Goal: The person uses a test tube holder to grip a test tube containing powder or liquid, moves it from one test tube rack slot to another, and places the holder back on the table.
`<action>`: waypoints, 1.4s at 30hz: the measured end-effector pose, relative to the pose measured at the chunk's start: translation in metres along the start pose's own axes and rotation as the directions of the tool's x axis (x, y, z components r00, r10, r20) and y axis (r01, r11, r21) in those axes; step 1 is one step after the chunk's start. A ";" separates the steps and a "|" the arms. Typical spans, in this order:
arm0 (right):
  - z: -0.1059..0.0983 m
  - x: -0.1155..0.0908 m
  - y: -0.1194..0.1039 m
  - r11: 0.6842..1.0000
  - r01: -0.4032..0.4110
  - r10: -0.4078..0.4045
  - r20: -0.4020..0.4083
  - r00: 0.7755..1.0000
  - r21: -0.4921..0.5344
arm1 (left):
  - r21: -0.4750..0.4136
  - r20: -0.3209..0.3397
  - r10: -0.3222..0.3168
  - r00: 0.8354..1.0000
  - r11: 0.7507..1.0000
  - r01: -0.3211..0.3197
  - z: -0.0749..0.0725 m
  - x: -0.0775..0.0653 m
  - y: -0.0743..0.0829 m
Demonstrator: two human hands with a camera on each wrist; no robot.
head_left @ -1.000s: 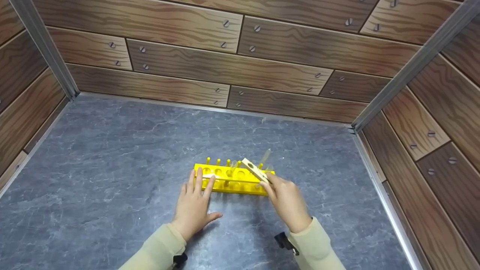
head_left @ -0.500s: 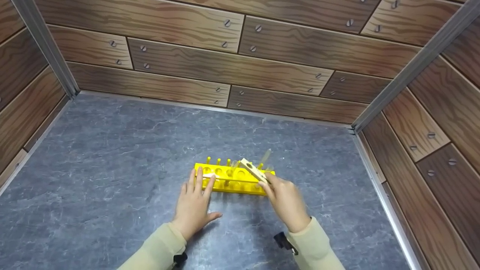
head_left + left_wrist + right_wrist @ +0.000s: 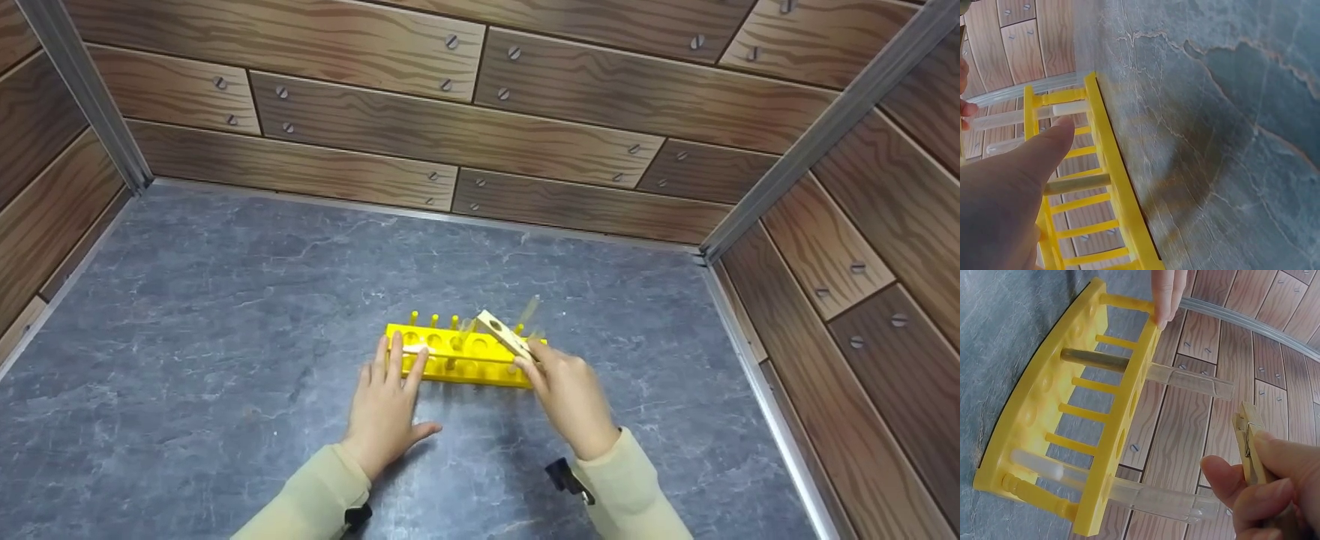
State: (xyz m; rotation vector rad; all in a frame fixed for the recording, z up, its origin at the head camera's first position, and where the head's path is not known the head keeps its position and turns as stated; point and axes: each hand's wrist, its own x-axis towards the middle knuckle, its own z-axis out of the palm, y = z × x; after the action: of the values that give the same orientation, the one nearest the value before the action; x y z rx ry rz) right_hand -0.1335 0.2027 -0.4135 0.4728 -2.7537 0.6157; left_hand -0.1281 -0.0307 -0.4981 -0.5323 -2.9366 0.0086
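Observation:
A yellow test tube rack point(image 3: 440, 354) stands on the floor between both hands. Along its left end, my left hand point(image 3: 384, 424) rests with fingers spread straight over the front of the rack. My right hand point(image 3: 577, 401) grips a wooden test tube clamp point(image 3: 504, 335), held slanting over the rack's right part. In the right wrist view, one test tube point(image 3: 1095, 360) holds brownish-grey contents; another test tube point(image 3: 1039, 466) at the end has something white at its bottom. Both stand in the rack. The clamp point(image 3: 1252, 444) is apart from the tubes, its tip near the first tube's mouth.
Grey marbled flooring point(image 3: 247, 315) surrounds the rack. A wood-patterned back wall point(image 3: 360, 135) and side walls with metal corner strips point(image 3: 810, 142) enclose the space. Thin yellow pegs point(image 3: 434, 321) rise along the rack's far side.

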 end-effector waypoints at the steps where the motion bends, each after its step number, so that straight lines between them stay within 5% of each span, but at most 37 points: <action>1: 0.000 0.001 0.000 1.000 -0.001 0.001 0.001 1.000 -0.002 | -0.003 -0.001 0.000 1.000 1.000 0.000 0.000 0.000 0.000; 42: 0.014 0.013 -0.010 0.993 0.116 -0.117 -0.032 0.993 -0.027 | -0.008 -0.020 0.007 1.000 1.000 -0.008 0.001 0.000 0.000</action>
State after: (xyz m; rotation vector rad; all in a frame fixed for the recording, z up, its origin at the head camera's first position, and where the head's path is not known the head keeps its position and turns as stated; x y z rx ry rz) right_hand -0.1449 0.1847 -0.4181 0.6065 -2.6766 0.5543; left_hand -0.1284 -0.0310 -0.4987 -0.5414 -2.9166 -0.0077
